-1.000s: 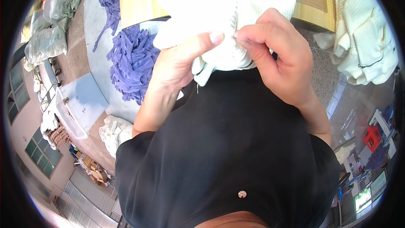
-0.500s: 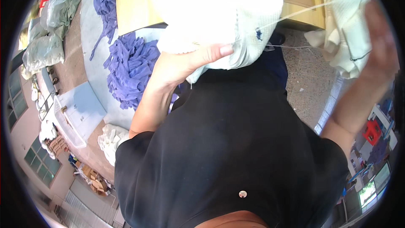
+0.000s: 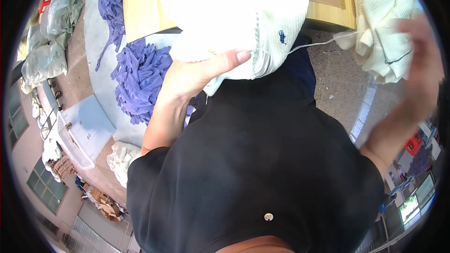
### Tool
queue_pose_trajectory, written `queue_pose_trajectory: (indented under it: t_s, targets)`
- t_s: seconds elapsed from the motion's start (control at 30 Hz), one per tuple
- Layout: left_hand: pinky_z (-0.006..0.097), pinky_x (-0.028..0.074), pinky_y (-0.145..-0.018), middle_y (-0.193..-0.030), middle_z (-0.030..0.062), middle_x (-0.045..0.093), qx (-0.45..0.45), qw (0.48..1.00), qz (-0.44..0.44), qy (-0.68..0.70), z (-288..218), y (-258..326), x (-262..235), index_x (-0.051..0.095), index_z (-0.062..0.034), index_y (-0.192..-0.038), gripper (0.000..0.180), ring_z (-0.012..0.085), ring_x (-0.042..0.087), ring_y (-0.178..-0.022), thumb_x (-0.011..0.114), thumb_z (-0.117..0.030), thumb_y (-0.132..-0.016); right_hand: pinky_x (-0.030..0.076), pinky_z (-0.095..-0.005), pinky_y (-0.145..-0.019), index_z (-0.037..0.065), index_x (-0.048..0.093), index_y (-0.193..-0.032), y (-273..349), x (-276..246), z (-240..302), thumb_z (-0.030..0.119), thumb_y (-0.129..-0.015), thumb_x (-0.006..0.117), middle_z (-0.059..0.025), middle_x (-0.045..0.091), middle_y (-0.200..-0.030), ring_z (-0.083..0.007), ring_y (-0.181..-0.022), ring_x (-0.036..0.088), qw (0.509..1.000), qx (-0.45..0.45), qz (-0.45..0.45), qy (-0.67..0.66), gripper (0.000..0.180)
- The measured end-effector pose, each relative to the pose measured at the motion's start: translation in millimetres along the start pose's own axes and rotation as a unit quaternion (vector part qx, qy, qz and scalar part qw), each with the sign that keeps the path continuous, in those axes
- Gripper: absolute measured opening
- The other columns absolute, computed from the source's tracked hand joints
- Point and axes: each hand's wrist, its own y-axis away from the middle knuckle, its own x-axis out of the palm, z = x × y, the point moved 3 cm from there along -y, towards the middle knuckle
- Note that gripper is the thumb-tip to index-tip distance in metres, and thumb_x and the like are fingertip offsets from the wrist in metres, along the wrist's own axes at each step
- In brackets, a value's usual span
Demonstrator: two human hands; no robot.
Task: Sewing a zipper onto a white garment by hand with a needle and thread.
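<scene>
A white knit garment (image 3: 234, 23) with a short dark zip and a small blue emblem lies bunched in front of me, partly over the table edge. My left hand (image 3: 199, 75) grips its near edge, thumb on top and fingers hidden beneath. From the seam by the thumb, a thin white thread (image 3: 311, 45) runs rightward in a loose curve. My right hand (image 3: 422, 49) is out at the far right, smeared by motion, so its fingers cannot be read. Beside it hangs another cream knit garment (image 3: 382, 33) with a dark zip; the thread passes in front of this one.
The wooden table (image 3: 140, 9) extends behind the garment. To the left, a heap of purple fabric (image 3: 140, 79) lies on a pale sheet, with a white cloth bundle (image 3: 124, 159) nearer me. Farther left are clear plastic bags (image 3: 47, 61) and a pale blue board (image 3: 89, 122).
My right hand has moved slightly down at the far right. The thread, straight and rising before, now sags in a curve. My left hand keeps its hold on the garment.
</scene>
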Motion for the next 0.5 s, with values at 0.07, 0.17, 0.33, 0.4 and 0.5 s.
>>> queue_pose_trajectory:
  t_s: [0.07,0.17,0.33,0.4,0.5]
  targets:
    - [0.032,0.048,-0.088,-0.107,0.012,0.064,-0.003,0.999,-0.024,0.026,7,0,0,0.056,0.0039,-0.116,0.047,0.0206,0.061,-0.098,0.073,-0.006,-0.074,0.041,-0.0173,-0.057,0.0,0.05,-0.109,40,88,6,0.003,-0.094,0.04,-0.0067,0.058,-0.082,-0.0075,-0.063,0.052,0.95,0.138,0.05,-0.275,0.019]
    - [0.03,0.049,-0.084,-0.103,0.0105,0.065,-0.015,0.992,-0.043,0.115,9,-6,-1,0.058,0.0034,-0.113,0.04,0.0191,0.062,-0.095,0.071,-0.006,-0.076,0.036,-0.0175,-0.054,0.004,0.047,-0.105,62,136,17,0.004,-0.093,0.047,-0.0008,0.054,-0.078,-0.0042,-0.06,0.046,0.921,0.224,0.136,-0.287,0.012]
    - [0.029,0.05,-0.08,-0.099,0.0089,0.066,-0.003,0.981,-0.073,0.179,14,-3,3,0.061,0.0026,-0.107,0.032,0.0173,0.063,-0.09,0.069,-0.008,-0.078,0.041,-0.0297,-0.047,0.004,0.054,-0.09,61,152,15,0.011,-0.08,0.066,-0.008,0.055,-0.06,-0.0184,-0.048,0.053,0.948,0.194,0.188,-0.171,0.017]
    - [0.031,0.05,-0.083,-0.102,0.012,0.065,0.005,0.98,-0.07,0.188,16,-6,1,0.058,0.0046,-0.111,0.033,0.0203,0.063,-0.093,0.065,-0.01,-0.081,0.041,-0.0316,-0.046,0.004,0.056,-0.083,62,153,18,0.011,-0.079,0.066,-0.0096,0.054,-0.057,-0.0227,-0.047,0.053,0.936,0.218,0.204,-0.188,0.013]
    - [0.034,0.05,-0.085,-0.105,0.0149,0.064,0.007,0.977,-0.064,0.204,18,-7,-1,0.055,0.0064,-0.114,0.037,0.0234,0.063,-0.095,0.062,-0.012,-0.083,0.025,-0.0223,-0.046,0.004,0.055,-0.081,66,152,21,0.005,-0.082,0.065,0.0039,0.037,-0.054,-0.0036,-0.05,0.031,0.952,0.183,0.165,-0.182,0.01]
